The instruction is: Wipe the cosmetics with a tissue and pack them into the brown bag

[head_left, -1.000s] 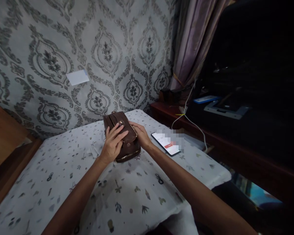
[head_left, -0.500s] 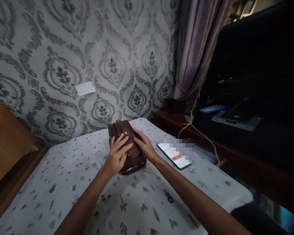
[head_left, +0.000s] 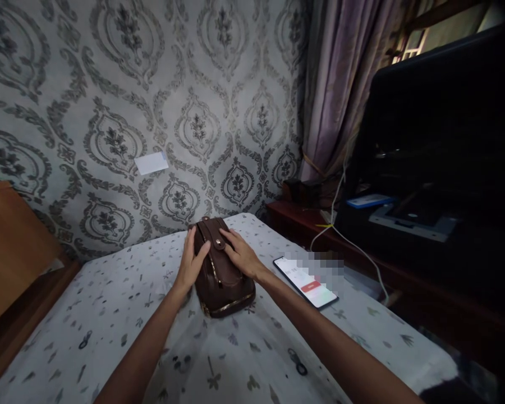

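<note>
A dark brown leather bag (head_left: 225, 280) lies on the patterned white cloth in front of me. It has a gold zip along its near edge, a second zip slanting across the top face and a strap tab with a metal snap. My left hand (head_left: 190, 262) grips the bag's left side, its thumb on the top face beside the slanting zip. From the right, my right hand (head_left: 243, 258) holds the other side, fingers over the upper edge and thumb close to the snap tab. A phone (head_left: 307, 283) with a lit screen lies right of the bag.
The white cloth (head_left: 122, 303) covers the surface under the bag. A wooden panel (head_left: 17, 252) stands at the left. On the right are a dark red ledge (head_left: 290, 216), a white cable (head_left: 357, 247) and a large black screen (head_left: 429, 123). Patterned wallpaper (head_left: 197, 129) rises behind.
My left hand has moved from across the bag's top face to its left side, uncovering the slanting zip. The right hand stays at the right side. The view has shifted slightly.
</note>
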`<state>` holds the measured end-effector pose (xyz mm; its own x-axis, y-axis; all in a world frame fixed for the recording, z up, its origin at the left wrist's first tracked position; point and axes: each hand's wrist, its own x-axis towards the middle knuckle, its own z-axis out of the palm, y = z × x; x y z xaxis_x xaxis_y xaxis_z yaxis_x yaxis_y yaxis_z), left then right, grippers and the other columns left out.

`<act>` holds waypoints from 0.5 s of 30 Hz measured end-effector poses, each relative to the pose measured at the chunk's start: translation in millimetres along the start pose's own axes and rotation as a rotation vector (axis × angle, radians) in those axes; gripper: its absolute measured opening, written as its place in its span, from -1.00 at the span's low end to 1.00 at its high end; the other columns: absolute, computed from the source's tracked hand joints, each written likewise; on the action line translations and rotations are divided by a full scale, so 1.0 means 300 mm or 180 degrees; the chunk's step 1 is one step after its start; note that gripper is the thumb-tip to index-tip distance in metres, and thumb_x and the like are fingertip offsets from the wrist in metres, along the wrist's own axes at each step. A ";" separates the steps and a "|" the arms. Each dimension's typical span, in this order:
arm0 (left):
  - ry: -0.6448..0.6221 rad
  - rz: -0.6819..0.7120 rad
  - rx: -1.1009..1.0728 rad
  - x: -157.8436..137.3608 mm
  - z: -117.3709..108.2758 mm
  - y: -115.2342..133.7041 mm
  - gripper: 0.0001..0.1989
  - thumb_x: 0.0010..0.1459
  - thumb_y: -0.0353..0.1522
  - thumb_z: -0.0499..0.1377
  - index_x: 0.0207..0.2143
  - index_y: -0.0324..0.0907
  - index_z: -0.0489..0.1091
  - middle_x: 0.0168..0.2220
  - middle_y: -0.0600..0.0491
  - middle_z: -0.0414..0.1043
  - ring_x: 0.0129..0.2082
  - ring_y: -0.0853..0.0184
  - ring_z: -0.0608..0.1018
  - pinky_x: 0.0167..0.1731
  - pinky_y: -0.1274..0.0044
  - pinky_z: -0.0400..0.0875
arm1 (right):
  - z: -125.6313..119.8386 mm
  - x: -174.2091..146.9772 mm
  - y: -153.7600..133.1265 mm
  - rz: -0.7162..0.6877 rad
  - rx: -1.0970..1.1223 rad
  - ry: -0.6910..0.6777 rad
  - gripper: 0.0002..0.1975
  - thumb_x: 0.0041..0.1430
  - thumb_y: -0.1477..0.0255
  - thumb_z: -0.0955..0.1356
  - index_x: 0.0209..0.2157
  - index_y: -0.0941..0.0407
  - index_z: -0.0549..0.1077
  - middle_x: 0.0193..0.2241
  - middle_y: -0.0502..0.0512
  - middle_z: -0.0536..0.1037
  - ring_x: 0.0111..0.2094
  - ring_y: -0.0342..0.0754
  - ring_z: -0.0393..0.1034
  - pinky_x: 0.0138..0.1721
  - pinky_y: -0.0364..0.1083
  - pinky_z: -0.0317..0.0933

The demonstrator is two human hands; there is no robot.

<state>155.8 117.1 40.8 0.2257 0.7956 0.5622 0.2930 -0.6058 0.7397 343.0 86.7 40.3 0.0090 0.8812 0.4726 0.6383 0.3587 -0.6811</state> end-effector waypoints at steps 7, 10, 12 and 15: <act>-0.0012 0.0117 0.0088 0.025 0.029 -0.039 -0.41 0.30 -0.12 0.07 0.33 0.04 0.08 0.41 -0.04 -0.03 0.42 0.14 -0.02 0.36 0.15 -0.12 | 0.012 -0.007 -0.001 -0.0186 -0.0105 0.0077 -0.50 0.35 0.27 0.18 0.27 0.05 0.29 0.26 0.15 0.33 0.34 0.07 0.07 0.33 0.18 -0.02; -0.0168 0.0223 0.0186 0.020 0.019 -0.010 -0.53 0.31 -0.18 0.05 0.26 0.03 0.24 0.38 -0.01 0.05 0.42 0.14 -0.03 0.36 0.14 -0.13 | 0.005 -0.014 -0.008 -0.0205 -0.0055 0.0047 -0.49 0.35 0.26 0.16 0.27 0.06 0.29 0.26 0.14 0.33 0.35 0.07 0.05 0.34 0.18 -0.04; -0.0251 0.0199 0.0219 0.017 0.012 0.003 -0.59 0.32 -0.19 0.05 0.17 0.01 0.36 0.38 -0.01 0.05 0.43 0.13 -0.05 0.36 0.13 -0.14 | 0.000 -0.018 -0.017 -0.0208 -0.0062 0.0045 -0.48 0.35 0.25 0.16 0.26 0.09 0.30 0.26 0.17 0.33 0.34 0.10 0.04 0.34 0.19 -0.04; -0.0282 0.0152 0.0181 0.011 0.006 0.012 -0.61 0.31 -0.21 0.06 0.14 -0.02 0.40 0.39 -0.02 0.01 0.43 0.12 -0.05 0.36 0.15 -0.14 | -0.003 -0.031 -0.041 -0.0182 -0.0152 0.0105 -0.49 0.34 0.28 0.15 0.24 0.13 0.33 0.23 0.21 0.36 0.33 0.14 0.06 0.32 0.21 -0.02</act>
<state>159.2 117.6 44.8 0.3212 0.7641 0.5594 0.3318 -0.6441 0.6893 335.8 73.9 44.8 -0.0038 0.8488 0.5287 0.6746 0.3925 -0.6252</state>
